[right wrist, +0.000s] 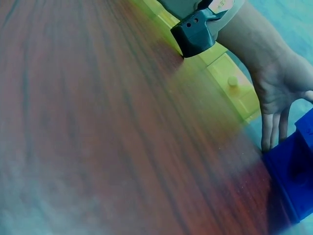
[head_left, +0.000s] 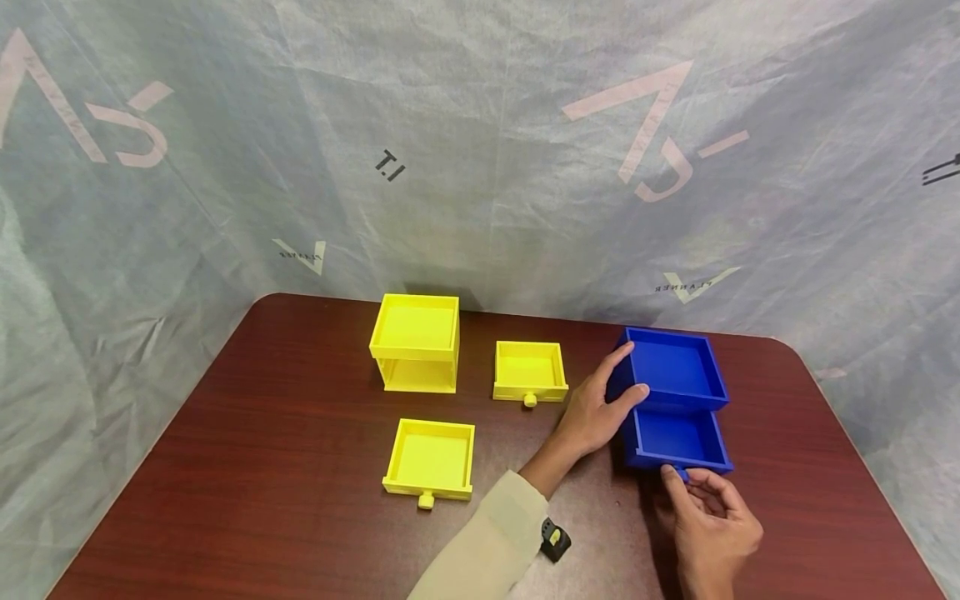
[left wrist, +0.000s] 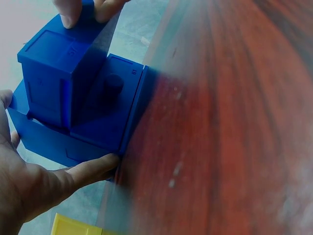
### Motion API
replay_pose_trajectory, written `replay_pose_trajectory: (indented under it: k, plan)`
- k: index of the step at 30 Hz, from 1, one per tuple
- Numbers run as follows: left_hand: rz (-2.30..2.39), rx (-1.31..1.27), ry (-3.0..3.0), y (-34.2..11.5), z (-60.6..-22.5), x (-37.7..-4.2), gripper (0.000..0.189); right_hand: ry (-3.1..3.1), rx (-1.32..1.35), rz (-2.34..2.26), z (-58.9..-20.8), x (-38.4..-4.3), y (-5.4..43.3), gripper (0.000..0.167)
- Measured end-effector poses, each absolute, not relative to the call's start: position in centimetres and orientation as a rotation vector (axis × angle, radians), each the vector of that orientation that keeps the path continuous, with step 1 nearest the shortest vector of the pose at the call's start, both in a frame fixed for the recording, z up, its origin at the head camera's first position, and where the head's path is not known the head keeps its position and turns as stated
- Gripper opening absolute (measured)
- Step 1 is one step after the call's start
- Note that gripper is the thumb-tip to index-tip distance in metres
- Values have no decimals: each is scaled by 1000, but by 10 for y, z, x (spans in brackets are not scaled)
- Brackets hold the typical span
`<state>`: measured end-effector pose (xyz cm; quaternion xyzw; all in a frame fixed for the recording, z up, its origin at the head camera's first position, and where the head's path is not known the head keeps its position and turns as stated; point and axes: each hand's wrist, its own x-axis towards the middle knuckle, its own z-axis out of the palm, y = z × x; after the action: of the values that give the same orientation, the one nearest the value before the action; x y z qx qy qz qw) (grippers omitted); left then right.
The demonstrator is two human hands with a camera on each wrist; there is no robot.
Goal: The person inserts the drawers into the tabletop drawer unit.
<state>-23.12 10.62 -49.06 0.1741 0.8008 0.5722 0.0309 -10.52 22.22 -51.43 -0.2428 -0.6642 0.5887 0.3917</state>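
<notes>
A small blue drawer cabinet (head_left: 677, 365) stands at the table's right side. My left hand (head_left: 591, 418) grips its left side, thumb at the front edge and fingers farther back. The upper blue drawer (head_left: 678, 436) sticks out toward me. With thumb and fingers, my right hand (head_left: 714, 532) pinches its blue knob (head_left: 682, 473). Below that, the left wrist view has a second blue drawer front (left wrist: 100, 115) pushed in, with a round knob (left wrist: 113, 84). In the right wrist view, the left hand (right wrist: 278, 93) is seen against the cabinet, while the right hand is out of frame.
Left of the blue cabinet, a yellow drawer (head_left: 528, 367) lies on the dark red wooden table (head_left: 262, 467). A yellow cabinet frame (head_left: 415, 329) with an open front stands farther left, another yellow drawer (head_left: 431, 454) in front of it. Grey printed sheeting (head_left: 480, 167) hangs behind.
</notes>
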Motion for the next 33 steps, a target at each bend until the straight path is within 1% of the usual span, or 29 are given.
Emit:
replay_pose_trajectory:
  k: [13,20,33]
  plan:
    - [1750,518,2478,106,-491,-232,59,-1705,-651,1477,-511,-111,223,26]
    - [1740,529,2489,106,-491,-232,60,-1717,-647,1461,-512,-115,225,29]
    - [1739,525,2506,106,-491,-234,60,-1719,-654,1458,-510,-116,223,27]
